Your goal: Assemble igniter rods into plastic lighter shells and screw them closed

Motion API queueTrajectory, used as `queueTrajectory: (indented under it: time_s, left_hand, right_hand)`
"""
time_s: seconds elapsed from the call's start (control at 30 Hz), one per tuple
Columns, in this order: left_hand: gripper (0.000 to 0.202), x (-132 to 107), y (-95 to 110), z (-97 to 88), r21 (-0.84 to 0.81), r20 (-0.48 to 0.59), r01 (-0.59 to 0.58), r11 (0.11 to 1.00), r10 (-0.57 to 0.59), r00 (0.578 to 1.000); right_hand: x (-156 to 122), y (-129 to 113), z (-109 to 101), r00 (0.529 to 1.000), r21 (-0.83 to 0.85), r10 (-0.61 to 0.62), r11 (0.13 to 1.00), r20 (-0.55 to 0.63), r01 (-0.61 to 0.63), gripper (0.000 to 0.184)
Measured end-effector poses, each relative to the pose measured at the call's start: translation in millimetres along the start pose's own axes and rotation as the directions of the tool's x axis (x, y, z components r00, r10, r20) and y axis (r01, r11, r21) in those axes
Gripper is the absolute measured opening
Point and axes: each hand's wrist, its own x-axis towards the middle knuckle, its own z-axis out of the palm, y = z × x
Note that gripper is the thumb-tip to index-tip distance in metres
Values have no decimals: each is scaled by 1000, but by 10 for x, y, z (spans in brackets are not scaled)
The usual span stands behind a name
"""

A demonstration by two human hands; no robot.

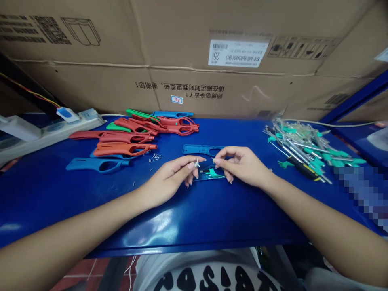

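My left hand (174, 176) rests on the blue table (91, 202) and pinches a tiny white part (197, 164) between thumb and forefinger. My right hand (242, 165) hovers just to its right, fingertips curled together near that part. Below both sets of fingertips lies a blue plastic shell half (209, 173) with a teal piece inside it. A second blue shell half (201, 150) lies just behind the hands.
A heap of red, green and blue handle shells (133, 135) sits at the back left, small screws (155, 157) scattered beside it. Metal rods with teal pieces (306, 147) pile at the right. Cardboard boxes (194, 56) wall the back; a power strip (45, 131) lies far left.
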Motion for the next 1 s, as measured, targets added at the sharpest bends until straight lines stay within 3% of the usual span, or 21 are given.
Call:
queueTrajectory:
  time_s: [0.13,0.37,1.0]
  left_hand:
    - [38,14,-2,-17,38,2,-3,999,3,1000]
    - [39,14,-8,3,-4,40,38,999,-38,998]
    - [30,15,8,21,-7,94,72,997,-71,993]
  right_hand:
    - [52,21,-30,997,110,-51,993,50,45,41]
    - [1,46,-9,982,103,-90,992,169,73,34]
    - [-17,15,19,976,50,-83,996,203,75,30]
